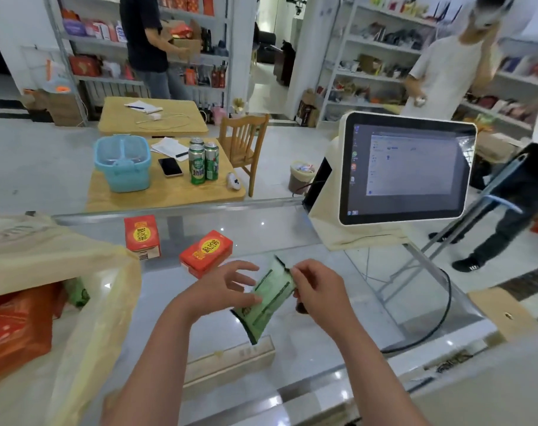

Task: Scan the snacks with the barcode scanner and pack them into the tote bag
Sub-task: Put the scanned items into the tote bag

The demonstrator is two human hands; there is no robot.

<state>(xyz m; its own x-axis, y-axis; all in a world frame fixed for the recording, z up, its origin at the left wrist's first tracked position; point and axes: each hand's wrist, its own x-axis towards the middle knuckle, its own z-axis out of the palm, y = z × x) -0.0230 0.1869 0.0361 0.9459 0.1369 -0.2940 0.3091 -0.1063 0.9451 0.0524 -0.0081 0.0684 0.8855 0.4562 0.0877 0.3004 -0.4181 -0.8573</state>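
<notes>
Head view, progress: tote bag (46, 256) is already holding an orange pack (15, 327) and a green pouch (77, 292) — about midway, I judge.
Waiting: upright red carton (142, 236) and lying red carton (206, 252) are sitting on the glass counter (261, 229).
Hands: right hand (320, 290) is pinching the green snack packet (267, 298) above the counter; left hand (221, 287) is spreading wide, thumb touching it.
Textures: packet thin, crinkly; cartons stiff, boxy; bag limp cloth.

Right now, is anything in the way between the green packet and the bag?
Nothing visible blocks it. The packet is pinched by the right hand, and the bag gapes open to its left. Only the left hand and bare counter lie between; the two red boxes sit farther back.
</notes>
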